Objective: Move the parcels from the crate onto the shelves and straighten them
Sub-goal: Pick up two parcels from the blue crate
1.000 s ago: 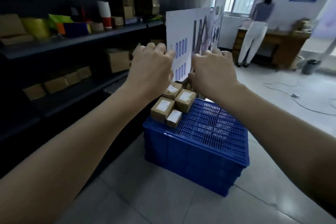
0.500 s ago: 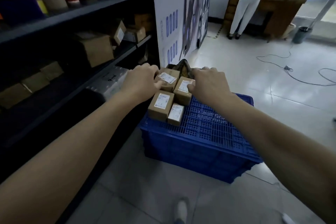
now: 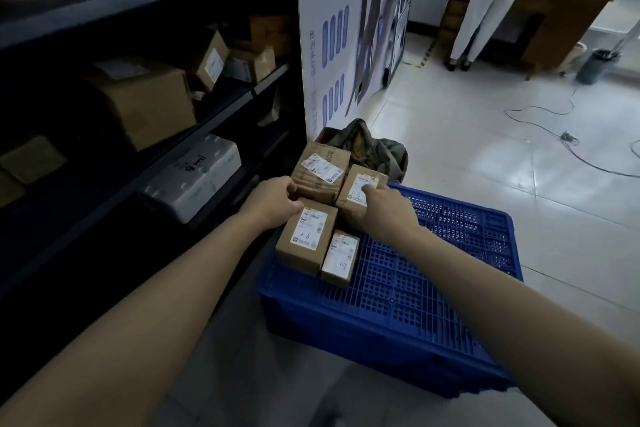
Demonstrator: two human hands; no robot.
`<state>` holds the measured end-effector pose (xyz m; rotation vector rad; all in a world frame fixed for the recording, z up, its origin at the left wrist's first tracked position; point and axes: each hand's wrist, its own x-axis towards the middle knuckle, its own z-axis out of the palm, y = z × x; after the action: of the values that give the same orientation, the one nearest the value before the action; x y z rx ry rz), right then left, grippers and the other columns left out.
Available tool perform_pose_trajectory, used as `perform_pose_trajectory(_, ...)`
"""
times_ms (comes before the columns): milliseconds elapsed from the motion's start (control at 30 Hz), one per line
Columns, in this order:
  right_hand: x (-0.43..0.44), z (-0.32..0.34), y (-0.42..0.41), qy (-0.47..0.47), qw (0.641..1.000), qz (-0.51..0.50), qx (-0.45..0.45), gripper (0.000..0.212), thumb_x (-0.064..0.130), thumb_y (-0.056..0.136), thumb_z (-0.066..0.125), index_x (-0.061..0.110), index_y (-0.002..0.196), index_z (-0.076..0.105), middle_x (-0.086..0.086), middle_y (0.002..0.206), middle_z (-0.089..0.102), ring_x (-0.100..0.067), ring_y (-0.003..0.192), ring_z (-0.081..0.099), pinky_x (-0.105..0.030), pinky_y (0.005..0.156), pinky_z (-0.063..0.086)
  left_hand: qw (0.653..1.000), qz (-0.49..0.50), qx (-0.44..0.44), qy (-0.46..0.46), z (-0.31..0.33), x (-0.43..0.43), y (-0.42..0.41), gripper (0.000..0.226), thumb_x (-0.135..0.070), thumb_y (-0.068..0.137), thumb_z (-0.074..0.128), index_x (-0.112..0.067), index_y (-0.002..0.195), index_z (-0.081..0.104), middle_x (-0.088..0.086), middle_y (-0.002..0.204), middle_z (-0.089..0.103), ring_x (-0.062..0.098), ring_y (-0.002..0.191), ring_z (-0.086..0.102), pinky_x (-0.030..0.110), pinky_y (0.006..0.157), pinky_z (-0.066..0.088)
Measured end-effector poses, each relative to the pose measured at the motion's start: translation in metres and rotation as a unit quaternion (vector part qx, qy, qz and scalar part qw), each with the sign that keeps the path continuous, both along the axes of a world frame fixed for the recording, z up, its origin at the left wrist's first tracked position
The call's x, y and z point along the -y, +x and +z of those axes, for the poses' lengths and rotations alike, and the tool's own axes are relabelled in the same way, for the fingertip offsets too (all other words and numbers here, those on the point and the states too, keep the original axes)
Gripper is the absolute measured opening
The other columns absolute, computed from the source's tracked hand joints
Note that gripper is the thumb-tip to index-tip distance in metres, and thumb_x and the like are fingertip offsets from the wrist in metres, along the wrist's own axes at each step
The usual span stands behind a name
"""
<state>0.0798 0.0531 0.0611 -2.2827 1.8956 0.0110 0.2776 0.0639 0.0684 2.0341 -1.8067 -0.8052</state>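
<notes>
A blue plastic crate [image 3: 433, 253] stands on the floor beside the dark shelves [image 3: 207, 121]. Several small brown labelled parcels lie on its slatted top at the left end. My left hand [image 3: 273, 204] grips the left edge of the back-left parcel [image 3: 320, 166], thumb on top. My right hand [image 3: 384, 211] lies over the back-right parcel [image 3: 356, 180], fingers on its label. Nearer me, untouched, lie the front-left parcel [image 3: 306, 236] and a smaller front-right parcel [image 3: 341, 256].
A white poster board [image 3: 332, 28] leans at the shelf end. Behind the crate sits a box with a crumpled cloth [image 3: 374, 146]. The shelves hold a cardboard box [image 3: 145, 100] and a white wrapped pack [image 3: 197, 177]. A person [image 3: 485, 3] stands at a desk; a cable [image 3: 554, 135] crosses the floor.
Both hands came down from the poster board onto the back two parcels on the crate. The view tilted downward and moved closer.
</notes>
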Motion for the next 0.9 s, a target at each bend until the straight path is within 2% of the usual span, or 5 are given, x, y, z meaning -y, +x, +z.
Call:
perform_pose_trajectory(367,0.048,-0.157,0.006,0.196,0.911,-0.235,0.278,0.042,0.038,0.093,0.059,0.008,0.121,0.051,-0.001,0.089,0.050,-0.009,0.066,0.046,-0.023,0.050,0.034,0.983,0.020,-0.101,0.152,-0.149,0.071,0.040,0.069,-0.021,0.082,0.072,-0.009,0.141,0.039,0.012,0.140,0.044,0.025,0.123,0.047,0.029,0.092,0.041)
perform_pose_trajectory(533,0.062,-0.238,0.008,0.243,0.837,-0.341,0.352,0.057,0.036,0.092,0.061,0.001,0.135,0.045,-0.012,0.130,0.055,-0.023,0.102,0.057,-0.038,0.079,0.048,0.975,0.050,-0.123,0.179,-0.220,0.092,0.048,0.071,-0.022,0.082,0.072,-0.006,0.142,0.036,0.013,0.144,0.040,0.027,0.128,0.044,0.032,0.096,0.039)
perform_pose_trajectory(633,0.067,-0.269,0.009,0.250,0.821,-0.367,0.359,0.040,0.026,0.094,0.061,0.002,0.124,0.051,-0.011,0.114,0.060,-0.022,0.094,0.058,-0.037,0.080,0.049,0.967,0.080,-0.152,0.186,-0.258,0.103,0.049,0.074,-0.024,0.081,0.073,-0.005,0.142,0.034,0.014,0.143,0.042,0.028,0.126,0.045,0.033,0.096,0.040)
perform_pose_trajectory(767,0.074,-0.304,0.005,0.269,0.775,-0.415,0.393,0.060,0.036,0.094,0.059,-0.001,0.138,0.040,-0.016,0.134,0.053,-0.031,0.115,0.056,-0.038,0.089,0.047,0.946,0.121,-0.221,0.203,-0.301,0.113,0.049,0.092,-0.025,0.079,0.074,-0.010,0.150,0.017,0.015,0.148,0.035,0.031,0.129,0.042,0.040,0.104,0.040)
perform_pose_trajectory(900,0.079,-0.325,0.005,0.295,0.672,-0.460,0.499,0.056,0.040,0.096,0.054,0.002,0.135,0.045,-0.017,0.123,0.061,-0.032,0.107,0.063,-0.044,0.086,0.053,0.913,0.129,-0.294,0.252,-0.330,0.118,0.054,0.090,-0.029,0.073,0.079,-0.017,0.147,0.029,0.009,0.136,0.052,0.027,0.118,0.052,0.041,0.099,0.044)
